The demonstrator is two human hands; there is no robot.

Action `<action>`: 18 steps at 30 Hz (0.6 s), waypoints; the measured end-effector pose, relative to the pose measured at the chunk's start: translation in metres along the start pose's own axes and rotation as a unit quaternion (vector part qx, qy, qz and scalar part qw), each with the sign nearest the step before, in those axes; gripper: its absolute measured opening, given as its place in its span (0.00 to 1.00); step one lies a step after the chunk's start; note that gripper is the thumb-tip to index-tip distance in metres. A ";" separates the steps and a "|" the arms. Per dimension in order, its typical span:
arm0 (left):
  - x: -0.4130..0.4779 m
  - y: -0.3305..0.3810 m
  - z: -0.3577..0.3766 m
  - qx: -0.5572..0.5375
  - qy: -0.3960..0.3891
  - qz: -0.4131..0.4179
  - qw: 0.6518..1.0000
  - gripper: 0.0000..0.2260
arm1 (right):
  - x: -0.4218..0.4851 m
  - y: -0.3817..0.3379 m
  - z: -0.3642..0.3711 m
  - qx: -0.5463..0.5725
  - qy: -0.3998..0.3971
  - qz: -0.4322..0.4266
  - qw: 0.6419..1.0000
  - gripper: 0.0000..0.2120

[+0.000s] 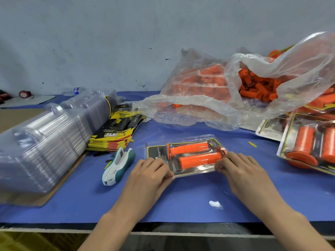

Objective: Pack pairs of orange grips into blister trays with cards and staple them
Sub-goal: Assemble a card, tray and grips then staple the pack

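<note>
While left hand (152,171) and right hand (235,165) pinch the blister tray (186,156) near edge | press edges flush before stapling

I see a blue tabletop (181,200) backed by a scuffed grey wall (108,42). A clear water bottle (77,91) with a blue label lies on its side at the far edge. Left of it, a small red-and-black object (26,94) sits by a grey mat (27,102). A crumpled white scrap (215,204) lies near the front edge.
</note>
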State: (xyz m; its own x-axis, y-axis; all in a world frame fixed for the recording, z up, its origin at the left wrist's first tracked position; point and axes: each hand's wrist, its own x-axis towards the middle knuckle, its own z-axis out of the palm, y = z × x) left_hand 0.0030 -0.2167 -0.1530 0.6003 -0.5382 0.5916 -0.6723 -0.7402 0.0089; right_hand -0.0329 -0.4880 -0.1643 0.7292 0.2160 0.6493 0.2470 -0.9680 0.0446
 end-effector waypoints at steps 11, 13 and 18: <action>-0.006 0.014 0.005 -0.007 0.022 0.068 0.997 0.03 | 0.012 -0.038 0.000 0.132 -0.061 -0.050 0.988 0.14; -0.009 0.001 0.003 -0.012 0.020 0.071 0.997 0.06 | 0.012 -0.026 -0.005 0.170 -0.077 -0.029 0.982 0.16; -0.011 -0.015 0.003 -0.016 0.019 0.023 0.999 0.08 | 0.008 -0.006 -0.010 0.164 -0.097 -0.025 0.981 0.16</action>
State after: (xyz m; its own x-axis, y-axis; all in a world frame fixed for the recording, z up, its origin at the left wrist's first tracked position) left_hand 0.0078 -0.2011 -0.1618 0.5519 -0.5559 0.6216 -0.7127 -0.7015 0.0054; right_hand -0.0352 -0.4819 -0.1517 0.8114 0.3125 0.4939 0.4538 -0.8695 -0.1954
